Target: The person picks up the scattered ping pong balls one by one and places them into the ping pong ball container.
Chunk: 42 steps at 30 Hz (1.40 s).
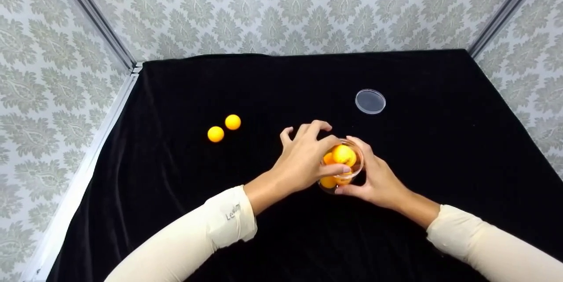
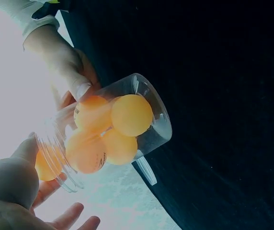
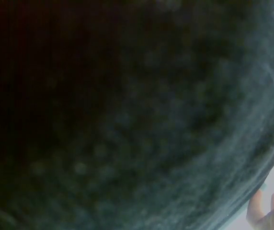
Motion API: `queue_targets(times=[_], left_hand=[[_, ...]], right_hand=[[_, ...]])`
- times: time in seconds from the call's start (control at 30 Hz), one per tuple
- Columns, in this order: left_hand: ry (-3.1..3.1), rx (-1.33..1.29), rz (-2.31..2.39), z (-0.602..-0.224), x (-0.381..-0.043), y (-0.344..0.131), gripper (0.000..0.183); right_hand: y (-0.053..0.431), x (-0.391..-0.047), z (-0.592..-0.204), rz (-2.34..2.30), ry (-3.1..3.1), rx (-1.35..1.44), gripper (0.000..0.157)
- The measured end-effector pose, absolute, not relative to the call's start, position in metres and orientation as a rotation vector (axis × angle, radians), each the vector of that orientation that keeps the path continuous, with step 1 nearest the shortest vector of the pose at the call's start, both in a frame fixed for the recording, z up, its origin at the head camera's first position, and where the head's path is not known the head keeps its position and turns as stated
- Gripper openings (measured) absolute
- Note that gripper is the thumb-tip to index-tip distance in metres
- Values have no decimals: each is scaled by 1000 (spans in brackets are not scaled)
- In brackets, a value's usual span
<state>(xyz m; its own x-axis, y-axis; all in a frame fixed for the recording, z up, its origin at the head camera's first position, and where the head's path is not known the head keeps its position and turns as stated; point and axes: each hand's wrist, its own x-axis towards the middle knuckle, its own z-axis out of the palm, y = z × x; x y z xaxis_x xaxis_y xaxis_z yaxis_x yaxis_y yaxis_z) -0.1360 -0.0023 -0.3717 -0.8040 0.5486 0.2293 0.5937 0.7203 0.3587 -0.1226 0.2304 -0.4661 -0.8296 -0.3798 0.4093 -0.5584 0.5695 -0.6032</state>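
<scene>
My right hand (image 1: 380, 181) grips a clear plastic jar (image 1: 361, 166) around its side. Several orange ping-pong balls (image 2: 132, 115) lie inside it, and the left wrist view shows its threaded mouth facing my left hand (image 1: 303, 159). At that mouth, the left thumb and index finger pinch another ping-pong ball (image 2: 49, 163), while the other left fingers spread away from the jar. In the right wrist view, dark blur fills most of the picture; a bit of a hand (image 3: 271, 218) shows at the lower right corner.
Two loose orange balls, one nearer (image 1: 215, 134) and one farther (image 1: 232, 122), lie left of the hands on the black cloth (image 1: 184, 93). A round clear lid (image 1: 370, 101) rests beyond the jar. Patterned walls (image 1: 294, 9) enclose the table's back and sides.
</scene>
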Motion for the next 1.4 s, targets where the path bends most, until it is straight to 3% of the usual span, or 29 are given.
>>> queue_targets(times=[0.87,1.4], left_hand=[[-2789,-950,-672,-371,-138,-6,54],[-2732,-771,-714,-364,-161,-29,49]], right_hand=[[231,-123,-466,1109,-2555,808,113],[230,-124,-466,1149,-2539,819,115]])
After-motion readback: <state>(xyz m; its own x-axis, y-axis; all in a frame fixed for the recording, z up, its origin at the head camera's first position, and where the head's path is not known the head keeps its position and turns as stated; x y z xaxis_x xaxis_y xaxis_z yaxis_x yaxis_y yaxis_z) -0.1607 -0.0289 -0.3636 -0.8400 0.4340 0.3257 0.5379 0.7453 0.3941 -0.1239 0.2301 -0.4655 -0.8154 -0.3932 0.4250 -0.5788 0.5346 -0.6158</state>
